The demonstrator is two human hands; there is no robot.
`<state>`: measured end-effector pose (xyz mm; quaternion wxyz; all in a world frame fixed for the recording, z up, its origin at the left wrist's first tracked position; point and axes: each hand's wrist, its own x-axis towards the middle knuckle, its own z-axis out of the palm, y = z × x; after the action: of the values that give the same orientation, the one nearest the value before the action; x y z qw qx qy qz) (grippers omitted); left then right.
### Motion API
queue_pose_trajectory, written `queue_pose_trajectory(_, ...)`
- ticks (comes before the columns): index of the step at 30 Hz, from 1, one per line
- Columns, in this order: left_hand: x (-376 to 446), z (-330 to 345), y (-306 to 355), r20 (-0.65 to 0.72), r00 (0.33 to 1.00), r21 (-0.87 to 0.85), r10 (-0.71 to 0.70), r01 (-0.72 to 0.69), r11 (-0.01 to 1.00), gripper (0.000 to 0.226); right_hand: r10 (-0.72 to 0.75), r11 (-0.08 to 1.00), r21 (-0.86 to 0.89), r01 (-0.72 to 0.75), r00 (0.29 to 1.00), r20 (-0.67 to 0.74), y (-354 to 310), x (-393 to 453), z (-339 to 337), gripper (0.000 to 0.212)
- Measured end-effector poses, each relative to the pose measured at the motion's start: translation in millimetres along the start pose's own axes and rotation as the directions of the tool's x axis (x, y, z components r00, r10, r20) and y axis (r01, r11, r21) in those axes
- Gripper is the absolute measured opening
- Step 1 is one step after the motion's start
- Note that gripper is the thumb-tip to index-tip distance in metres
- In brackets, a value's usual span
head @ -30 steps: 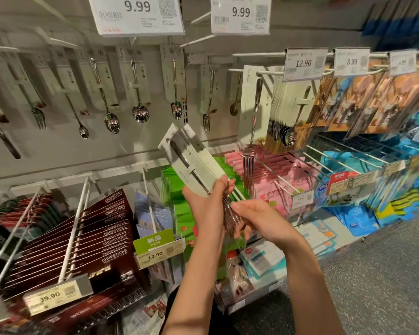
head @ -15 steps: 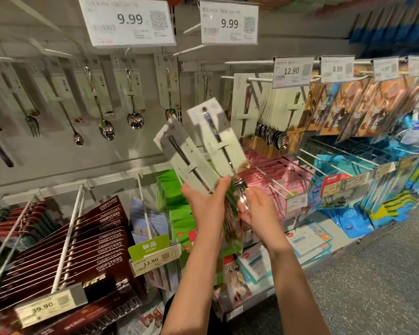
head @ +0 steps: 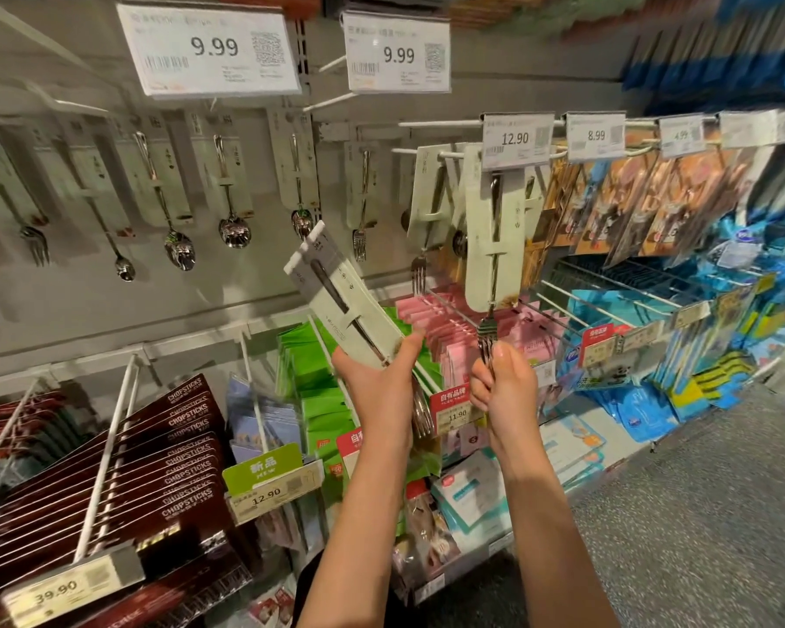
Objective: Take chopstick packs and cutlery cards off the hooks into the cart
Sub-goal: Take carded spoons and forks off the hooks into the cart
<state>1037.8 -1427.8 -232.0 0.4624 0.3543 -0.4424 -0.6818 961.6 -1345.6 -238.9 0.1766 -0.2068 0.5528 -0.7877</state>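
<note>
My left hand (head: 381, 383) grips the lower end of a small stack of pale cutlery cards (head: 341, 292), which tilts up to the left; fork tines stick out below my palm. My right hand (head: 504, 387) pinches the tines of a fork on another pale cutlery card (head: 495, 247), held upright. That card's top reaches the white hook (head: 431, 152) under the 12.90 tag (head: 515, 140); whether it hangs on the hook I cannot tell. More fork cards (head: 431, 197) hang just behind it. Dark red chopstick packs (head: 164, 469) hang on hooks at lower left. No cart is in view.
Spoon and fork cards (head: 227, 183) hang along the grey back wall under 9.99 tags (head: 209, 47). Green packs (head: 309, 369), pink packs (head: 440, 324) and blue packs (head: 631, 401) fill the lower hooks. Grey speckled floor (head: 699, 514) lies at the right.
My right hand left the stack with one fork card and carried it up and right to the hook under the 12.90 tag. My left hand kept hold of its stack.
</note>
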Motion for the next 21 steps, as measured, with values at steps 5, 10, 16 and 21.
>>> queue_pose_trajectory(5, -0.5, 0.2, -2.0, 0.007, 1.0, 0.024, 0.023, -0.023, 0.999, 0.105, 0.009, 1.0, 0.01, -0.009, 1.0, -0.014, -1.7, 1.3, -6.7, 0.033)
queue_pose_trajectory(10, 1.1, -1.9, 0.3, -0.011, 1.0, 0.016, 0.02, -0.02, 1.0, 0.112, -0.002, 0.998, -0.056, 0.004, 1.0, 0.029, -5.5, 8.3, 0.8, 0.033)
queue_pose_trajectory(16, 0.4, -4.3, 6.8, -0.008, 0.999, -0.007, 0.052, -0.053, 0.999, 0.101, 0.084, 0.996, -0.022, -0.084, 0.996, -0.003, -6.6, 12.1, 14.7, 0.031)
queue_pose_trajectory(21, -3.3, -6.6, 9.4, 0.001, 0.997, -0.003, 0.076, -0.076, 0.997, 0.093, 0.108, 0.973, -0.206, -0.103, 0.994, 0.012, -10.4, 20.1, 24.1, 0.029)
